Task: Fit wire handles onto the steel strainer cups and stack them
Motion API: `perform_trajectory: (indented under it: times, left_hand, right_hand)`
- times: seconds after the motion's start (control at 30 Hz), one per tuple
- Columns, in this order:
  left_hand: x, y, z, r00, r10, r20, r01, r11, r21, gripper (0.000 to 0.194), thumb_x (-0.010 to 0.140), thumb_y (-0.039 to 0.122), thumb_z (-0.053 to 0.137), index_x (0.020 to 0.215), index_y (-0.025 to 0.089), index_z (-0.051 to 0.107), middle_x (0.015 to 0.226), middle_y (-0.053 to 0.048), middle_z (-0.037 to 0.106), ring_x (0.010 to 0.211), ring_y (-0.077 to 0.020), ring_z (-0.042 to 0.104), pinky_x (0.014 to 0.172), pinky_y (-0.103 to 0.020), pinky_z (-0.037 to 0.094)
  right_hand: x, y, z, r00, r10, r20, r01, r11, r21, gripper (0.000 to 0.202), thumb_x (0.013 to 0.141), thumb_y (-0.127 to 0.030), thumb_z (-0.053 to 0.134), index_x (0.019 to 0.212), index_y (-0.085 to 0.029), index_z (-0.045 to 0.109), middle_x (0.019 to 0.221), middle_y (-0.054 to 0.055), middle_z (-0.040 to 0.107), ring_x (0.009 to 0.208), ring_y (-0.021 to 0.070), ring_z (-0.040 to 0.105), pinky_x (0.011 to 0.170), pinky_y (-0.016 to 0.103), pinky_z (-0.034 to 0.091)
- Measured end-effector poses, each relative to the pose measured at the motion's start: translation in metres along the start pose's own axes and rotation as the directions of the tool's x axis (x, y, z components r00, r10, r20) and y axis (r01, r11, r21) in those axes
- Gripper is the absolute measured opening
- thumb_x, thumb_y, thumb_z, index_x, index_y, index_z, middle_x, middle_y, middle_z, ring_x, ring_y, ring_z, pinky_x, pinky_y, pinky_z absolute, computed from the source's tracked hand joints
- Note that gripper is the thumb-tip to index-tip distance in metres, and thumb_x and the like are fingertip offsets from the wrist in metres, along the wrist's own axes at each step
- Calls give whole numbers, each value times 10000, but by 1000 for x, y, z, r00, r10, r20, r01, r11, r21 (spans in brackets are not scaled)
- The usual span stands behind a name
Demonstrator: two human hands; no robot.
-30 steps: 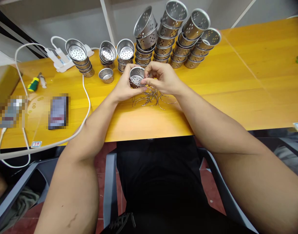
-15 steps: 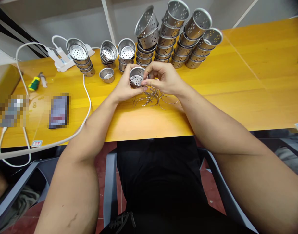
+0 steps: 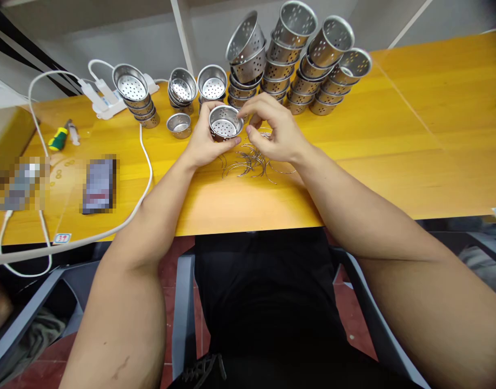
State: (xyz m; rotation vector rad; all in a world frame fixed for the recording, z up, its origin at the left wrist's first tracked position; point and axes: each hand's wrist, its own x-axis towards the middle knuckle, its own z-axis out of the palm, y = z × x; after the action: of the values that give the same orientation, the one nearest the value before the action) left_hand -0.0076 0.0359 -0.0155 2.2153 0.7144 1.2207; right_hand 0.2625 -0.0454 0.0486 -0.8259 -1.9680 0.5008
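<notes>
A perforated metal cup (image 3: 225, 127) is gripped by my left hand (image 3: 205, 141), its open top tilted toward me. At the cup's right rim is my right hand (image 3: 274, 128), thumb and fingers apart, with nothing visible between them. Thin curved metal wires (image 3: 252, 162) lie in a loose tangle on the table below both hands. Behind them rise tall stacks of similar perforated cups (image 3: 278, 69). A single small cup (image 3: 179, 125) stands to the left of my left hand.
On the yellow table (image 3: 397, 162) at the left are a white power strip (image 3: 110, 107), a cable, a green-handled tool (image 3: 58, 139) and a blurred dark rectangular item (image 3: 99, 185). More stacked cups (image 3: 140, 102) stand near the strip.
The held cup has shifted slightly left and turned in my left hand. My right thumb and fingers have spread and moved off the cup's front rim.
</notes>
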Motion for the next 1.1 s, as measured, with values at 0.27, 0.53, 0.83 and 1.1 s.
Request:
perform_trajectory:
  times: [0.27,0.53,0.83,1.1]
  left_hand:
    - [0,3,3,1000,-9,2,9,1000,-11,1212,796,1068,933,1635,321,478,1552,-127,686,1418,-364,774,1330,-592,621]
    - [-4,6,8,997,19,75,-16,999,-42,1238,822,1043,939,1682,301,445,1650,-167,641,1520,-388,750,1352,-576,640]
    - [-8,11,4,987,-11,163,11,1000,0,1282,885,1029,898,1835,379,334,1810,-213,598,1571,-410,770,1263,-617,701]
    - [-5,5,-16,999,-41,11,38,984,175,848,1016,1002,742,1545,342,683,1556,-148,737,1355,-365,809,1258,-622,680]
  right_hand:
    - [-4,-2,-1,996,-20,84,23,999,-32,300,1007,-561,923,1250,-393,876,1562,141,771,1515,463,703,1304,743,647]
    - [-7,5,7,990,-92,107,96,995,-32,573,972,-674,963,1433,-355,845,1644,166,732,1573,477,674,1374,713,589]
    - [0,-22,-48,964,206,170,-133,923,-361,787,956,-657,996,1637,-344,754,1631,165,774,1486,486,696,1316,680,622]
    - [-3,-3,-111,806,582,109,-390,660,-642,280,992,-337,1018,1125,-156,850,1110,172,877,1000,330,792,1015,543,671]
